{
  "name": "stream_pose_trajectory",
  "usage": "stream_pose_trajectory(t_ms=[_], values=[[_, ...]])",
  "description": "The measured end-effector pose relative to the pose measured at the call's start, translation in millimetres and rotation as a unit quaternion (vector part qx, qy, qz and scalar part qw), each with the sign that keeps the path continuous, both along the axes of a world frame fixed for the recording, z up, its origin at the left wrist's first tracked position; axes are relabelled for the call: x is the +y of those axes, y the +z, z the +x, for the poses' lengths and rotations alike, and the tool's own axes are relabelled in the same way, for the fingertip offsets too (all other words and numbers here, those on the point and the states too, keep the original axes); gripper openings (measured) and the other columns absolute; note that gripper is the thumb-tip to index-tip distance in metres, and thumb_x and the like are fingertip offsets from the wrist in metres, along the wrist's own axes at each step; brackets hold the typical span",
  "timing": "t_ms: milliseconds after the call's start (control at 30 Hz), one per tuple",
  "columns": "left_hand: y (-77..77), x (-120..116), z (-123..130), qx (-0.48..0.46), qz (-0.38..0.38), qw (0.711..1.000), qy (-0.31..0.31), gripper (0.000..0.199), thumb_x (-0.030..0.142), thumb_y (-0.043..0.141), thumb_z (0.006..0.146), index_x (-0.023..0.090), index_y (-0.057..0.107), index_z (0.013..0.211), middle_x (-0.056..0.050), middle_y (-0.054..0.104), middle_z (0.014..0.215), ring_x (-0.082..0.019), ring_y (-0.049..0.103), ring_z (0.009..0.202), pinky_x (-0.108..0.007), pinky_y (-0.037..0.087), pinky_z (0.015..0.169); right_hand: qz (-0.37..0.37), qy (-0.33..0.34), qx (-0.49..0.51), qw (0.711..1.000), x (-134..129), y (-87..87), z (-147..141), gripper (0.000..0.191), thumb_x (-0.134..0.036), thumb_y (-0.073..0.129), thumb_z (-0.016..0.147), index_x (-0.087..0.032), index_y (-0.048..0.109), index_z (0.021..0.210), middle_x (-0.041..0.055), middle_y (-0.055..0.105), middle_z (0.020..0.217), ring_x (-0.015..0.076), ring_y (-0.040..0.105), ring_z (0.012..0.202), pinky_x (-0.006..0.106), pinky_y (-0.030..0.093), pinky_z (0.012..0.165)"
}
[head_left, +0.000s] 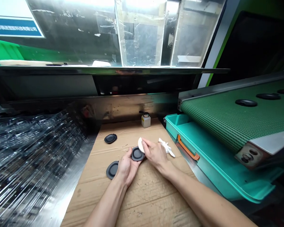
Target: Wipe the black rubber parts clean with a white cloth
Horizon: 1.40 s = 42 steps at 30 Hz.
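My left hand [128, 167] is closed on a round black part [137, 153], held face up over the cardboard sheet [142, 195]. Against that part's upper right edge is a white round pad [140, 145], pinched between the thumb and fingers of my right hand [156, 154]. A second black part [112, 169] lies on the cardboard, partly hidden behind my left hand. Farther back on the left rests another black part [110, 138]. White cloth or paper strips [166, 147] lie just beyond my right hand.
A small bottle [146, 120] stands at the cardboard's back edge. On the right are a teal tray [217, 164] with an orange handle and a green conveyor belt [227, 116] carrying black parts. Stacked clear plastic trays [26, 164] fill the left. A metal ledge [132, 71] crosses behind.
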<state>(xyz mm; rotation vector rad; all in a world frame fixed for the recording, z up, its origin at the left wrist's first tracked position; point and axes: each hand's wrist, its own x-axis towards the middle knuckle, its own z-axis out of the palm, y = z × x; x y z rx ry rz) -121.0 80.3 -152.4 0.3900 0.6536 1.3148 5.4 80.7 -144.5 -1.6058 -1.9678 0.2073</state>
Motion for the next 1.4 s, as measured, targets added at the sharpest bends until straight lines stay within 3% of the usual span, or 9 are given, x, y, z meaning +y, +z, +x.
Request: stream_pose_trajectory(t_ms=[167, 333, 467, 633, 733, 1100, 1233, 1300, 1400], values=[[-4.1, -2, 0, -0.025, -0.011, 1.000, -0.014, 0.028, 0.030, 0.046, 0.095, 0.011, 0.062, 0.108, -0.018, 0.062, 0.123, -0.026, 0.061, 0.114, -0.043, 0.050, 0.100, 0.008, 0.034, -0.061, 0.998, -9, -5.3, -13, 0.042, -0.048, 0.036, 0.097, -0.042, 0.050, 0.136, 0.0052, 0.074, 0.087, 0.0222, 0.069, 0.073, 0.030, 0.048, 0.068], [-4.5, -7, 1, -0.002, 0.022, 1.000, -0.011, 0.020, 0.021, 0.053, 0.091, 0.013, 0.062, 0.106, -0.015, 0.065, 0.119, -0.026, 0.062, 0.111, -0.045, 0.050, 0.098, -0.014, -0.082, -0.051, 0.995, 19, -0.5, 6, 0.040, -0.050, 0.037, 0.097, -0.040, 0.058, 0.129, 0.0075, 0.074, 0.085, 0.0252, 0.069, 0.079, 0.035, 0.049, 0.072], [1.3, -8, -1, 0.002, -0.009, 1.000, -0.028, 0.021, 0.024, 0.052, 0.092, 0.012, 0.058, 0.108, -0.021, 0.062, 0.124, -0.031, 0.061, 0.114, -0.046, 0.052, 0.095, 0.012, -0.112, 0.008, 0.994, 31, 1.1, 34, 0.040, -0.049, 0.036, 0.097, -0.037, 0.060, 0.127, 0.0059, 0.073, 0.097, 0.0254, 0.069, 0.088, 0.034, 0.049, 0.076], [10.2, -7, -6, -0.044, -0.028, 0.996, -0.066, 0.033, 0.034, 0.047, 0.093, 0.010, 0.054, 0.114, -0.026, 0.056, 0.130, -0.034, 0.059, 0.118, -0.045, 0.053, 0.092, 0.037, -0.103, 0.051, 0.993, 29, -3.6, 44, 0.040, -0.048, 0.036, 0.098, -0.034, 0.061, 0.125, 0.0038, 0.073, 0.103, 0.0233, 0.068, 0.092, 0.032, 0.049, 0.079], [12.8, -8, -8, -0.068, -0.023, 0.994, -0.081, 0.035, 0.031, 0.045, 0.092, 0.009, 0.052, 0.119, -0.027, 0.056, 0.130, -0.034, 0.059, 0.117, -0.045, 0.053, 0.089, 0.029, -0.083, 0.059, 0.994, 28, -4.7, 42, 0.040, -0.048, 0.038, 0.097, -0.033, 0.062, 0.125, 0.0040, 0.072, 0.105, 0.0229, 0.068, 0.094, 0.031, 0.050, 0.079], [20.1, -13, -14, -0.099, -0.009, 0.990, -0.095, 0.036, 0.026, 0.048, 0.091, 0.013, 0.054, 0.124, -0.020, 0.060, 0.127, -0.029, 0.057, 0.119, -0.038, 0.052, 0.093, 0.015, -0.047, 0.052, 0.997, 22, -4.9, 36, 0.037, -0.048, 0.041, 0.096, -0.035, 0.063, 0.122, 0.0021, 0.072, 0.106, 0.0237, 0.067, 0.099, 0.033, 0.049, 0.082], [22.9, -15, -9, -0.026, 0.034, 0.997, -0.065, 0.038, 0.033, 0.059, 0.089, 0.014, 0.057, 0.121, -0.018, 0.063, 0.122, -0.028, 0.060, 0.116, -0.037, 0.051, 0.094, 0.016, -0.031, 0.048, 0.998, 22, -7.9, 35, 0.035, -0.046, 0.042, 0.096, -0.035, 0.064, 0.121, 0.0012, 0.073, 0.103, 0.0221, 0.067, 0.098, 0.033, 0.049, 0.084], [21.3, -16, -4, 0.062, 0.073, 0.995, 0.000, 0.041, 0.029, 0.071, 0.081, 0.016, 0.060, 0.117, -0.015, 0.065, 0.120, -0.027, 0.061, 0.113, -0.036, 0.050, 0.094, 0.014, -0.029, 0.044, 0.999, 23, -9.5, 35, 0.035, -0.046, 0.042, 0.095, -0.035, 0.064, 0.120, 0.0013, 0.073, 0.103, 0.0222, 0.067, 0.099, 0.034, 0.049, 0.086], [16.7, -18, 3, 0.213, 0.124, 0.965, 0.091, 0.053, 0.014, 0.085, 0.060, 0.018, 0.065, 0.109, -0.010, 0.068, 0.115, -0.026, 0.060, 0.113, -0.034, 0.046, 0.100, 0.012, -0.025, 0.043, 0.999, 25, -11.6, 37, 0.035, -0.046, 0.043, 0.095, -0.035, 0.065, 0.119, 0.0012, 0.073, 0.105, 0.0224, 0.066, 0.102, 0.034, 0.048, 0.089]])
